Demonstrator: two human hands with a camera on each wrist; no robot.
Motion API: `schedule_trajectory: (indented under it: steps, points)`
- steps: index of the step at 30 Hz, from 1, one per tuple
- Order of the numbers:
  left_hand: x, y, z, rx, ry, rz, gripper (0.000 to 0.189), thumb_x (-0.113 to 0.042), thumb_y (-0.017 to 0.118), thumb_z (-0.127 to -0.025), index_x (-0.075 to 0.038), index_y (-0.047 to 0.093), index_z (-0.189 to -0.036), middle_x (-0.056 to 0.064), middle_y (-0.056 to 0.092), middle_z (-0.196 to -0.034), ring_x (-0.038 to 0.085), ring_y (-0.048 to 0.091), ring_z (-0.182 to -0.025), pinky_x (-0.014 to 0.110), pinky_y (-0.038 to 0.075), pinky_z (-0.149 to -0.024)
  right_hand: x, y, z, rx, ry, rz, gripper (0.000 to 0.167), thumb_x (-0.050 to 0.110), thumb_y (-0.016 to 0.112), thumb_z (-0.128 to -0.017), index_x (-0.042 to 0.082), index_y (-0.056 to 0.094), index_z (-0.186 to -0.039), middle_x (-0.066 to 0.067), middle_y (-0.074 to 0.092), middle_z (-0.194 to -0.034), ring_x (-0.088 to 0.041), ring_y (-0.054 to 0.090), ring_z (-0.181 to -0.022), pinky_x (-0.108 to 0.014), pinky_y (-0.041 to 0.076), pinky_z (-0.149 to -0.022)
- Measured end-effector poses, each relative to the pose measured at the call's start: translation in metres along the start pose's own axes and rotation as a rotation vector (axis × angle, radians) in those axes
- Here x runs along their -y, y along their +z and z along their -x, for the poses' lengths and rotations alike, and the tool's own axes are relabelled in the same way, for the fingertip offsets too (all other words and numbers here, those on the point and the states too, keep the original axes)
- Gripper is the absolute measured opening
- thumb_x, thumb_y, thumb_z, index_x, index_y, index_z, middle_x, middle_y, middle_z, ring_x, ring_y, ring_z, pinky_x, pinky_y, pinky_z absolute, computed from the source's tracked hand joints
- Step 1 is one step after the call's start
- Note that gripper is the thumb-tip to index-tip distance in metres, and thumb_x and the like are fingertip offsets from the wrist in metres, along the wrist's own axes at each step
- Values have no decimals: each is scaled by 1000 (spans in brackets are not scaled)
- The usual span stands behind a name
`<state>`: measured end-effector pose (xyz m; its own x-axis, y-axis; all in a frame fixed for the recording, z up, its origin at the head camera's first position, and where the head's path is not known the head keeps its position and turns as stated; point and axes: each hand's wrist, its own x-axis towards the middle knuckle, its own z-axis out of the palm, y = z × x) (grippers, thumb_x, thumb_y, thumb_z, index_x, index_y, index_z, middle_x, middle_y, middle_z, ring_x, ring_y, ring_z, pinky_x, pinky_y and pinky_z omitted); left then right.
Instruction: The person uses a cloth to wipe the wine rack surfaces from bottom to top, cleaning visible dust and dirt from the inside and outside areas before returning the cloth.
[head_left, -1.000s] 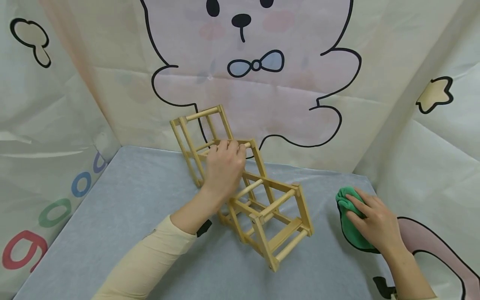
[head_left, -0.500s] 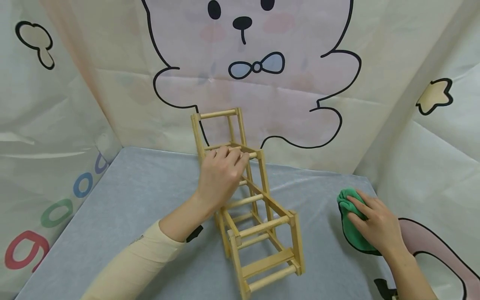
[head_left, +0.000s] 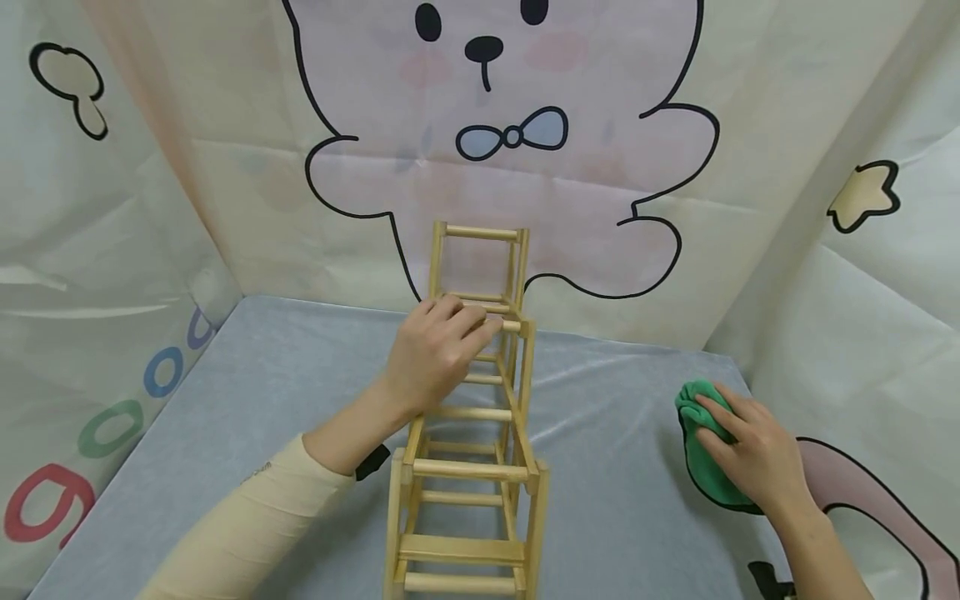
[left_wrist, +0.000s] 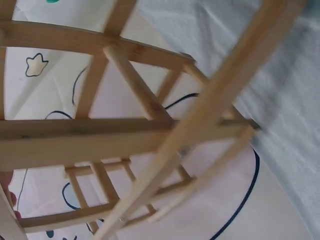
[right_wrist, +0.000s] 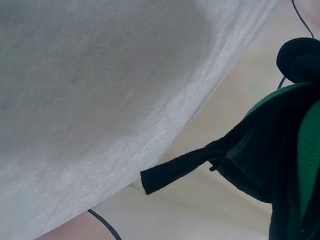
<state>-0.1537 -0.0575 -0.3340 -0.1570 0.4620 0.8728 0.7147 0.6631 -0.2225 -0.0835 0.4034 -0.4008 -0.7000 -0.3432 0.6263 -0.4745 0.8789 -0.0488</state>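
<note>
A pale wooden rack (head_left: 461, 548), built of square frames joined by round rods, stretches away from me in stepped sections. My left hand (head_left: 435, 354) grips an upper rod near its middle, fingers bent over it and hiding part of that section. Close up in the left wrist view, slats and rods of the rack (left_wrist: 75, 145) cross the picture, with a bit of finger at the left edge. To the right, my right hand (head_left: 757, 454) holds a bunched green cloth (head_left: 705, 471) with dark edging. A dark strap hangs from the cloth (right_wrist: 255, 160) in the right wrist view.
A light blue cloth-covered table (head_left: 615, 500) lies underneath. Behind it hangs a sheet printed with a bear (head_left: 600, 208), and printed sheets rise at both sides. The rack's far end stands near the back sheet.
The rack has swung round from a slant to lie straight away from me, its near end moving left and toward me. My left hand turned with it; the right hand with the cloth barely moved.
</note>
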Motion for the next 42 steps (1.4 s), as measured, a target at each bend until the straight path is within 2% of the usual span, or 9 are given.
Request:
schedule_trajectory:
  steps: [4, 8, 13, 16, 20, 24, 27, 38, 42]
  points:
    - [7, 3, 1, -37, -14, 92, 31, 14, 62, -93, -10, 81, -101, 5, 74, -94, 25, 66, -82, 33, 45, -53, 0, 0, 0, -7, 4, 0, 45, 39, 57, -101, 4, 78, -119, -20, 67, -136, -43, 64, -110, -56, 51, -65]
    - [12, 6, 1, -53, 13, 137, 31, 14, 63, -92, -10, 82, -101, 5, 75, -95, 26, 68, -84, 35, 52, -58, 0, -1, 0, -10, 13, -5, 38, 29, 63, -95, 4, 78, -119, -20, 68, -134, -43, 64, -109, -51, 49, -67]
    - [17, 12, 1, -70, 86, 146, 28, 12, 66, -92, -9, 82, -101, 4, 75, -94, 25, 69, -83, 36, 57, -65, 0, -1, 0, -17, 14, -5, 42, 34, 59, -97, 3, 78, -117, -23, 68, -131, -43, 64, -107, -48, 48, -68]
    - [20, 16, 2, -92, 139, 136, 25, 9, 67, -93, -10, 82, -100, 4, 75, -94, 24, 70, -83, 34, 55, -62, 0, -1, 0, -24, 7, -2, 56, 48, 50, -103, 2, 79, -117, -23, 69, -131, -44, 65, -106, -47, 48, -67]
    - [24, 21, 1, -124, 195, 140, 24, 7, 67, -95, -10, 82, -101, 5, 77, -94, 24, 71, -82, 32, 53, -58, -1, 0, 0, -25, 1, -1, 61, 53, 46, -104, 2, 79, -117, -24, 69, -130, -43, 65, -106, -45, 48, -66]
    - [30, 25, 1, -138, 237, 158, 23, 6, 68, -96, -10, 82, -103, 6, 77, -95, 25, 71, -82, 33, 55, -58, 0, -1, 0, -10, 22, 3, 37, 28, 66, -94, 3, 78, -119, -23, 69, -131, -41, 64, -108, -45, 49, -66]
    - [33, 29, 0, -140, 264, 184, 22, 4, 67, -97, -10, 81, -105, 6, 77, -95, 25, 71, -82, 33, 55, -58, 0, -1, 0, 2, 38, 8, 38, 14, 73, -82, 4, 78, -119, -22, 69, -132, -39, 64, -108, -45, 49, -65]
    - [44, 45, -3, -110, 340, 289, 20, 2, 73, -94, -10, 79, -109, 7, 76, -97, 25, 71, -83, 35, 63, -72, 0, -1, -1, 9, 44, 15, 38, 17, 71, -85, 3, 78, -119, -22, 68, -132, -41, 64, -108, -48, 49, -65]
    - [46, 48, -5, -88, 388, 319, 17, -1, 69, -99, -10, 79, -110, 8, 75, -99, 24, 70, -84, 34, 63, -74, 0, -2, 0, 11, 43, 12, 37, 19, 71, -86, 3, 78, -119, -22, 68, -132, -41, 64, -109, -46, 49, -66]
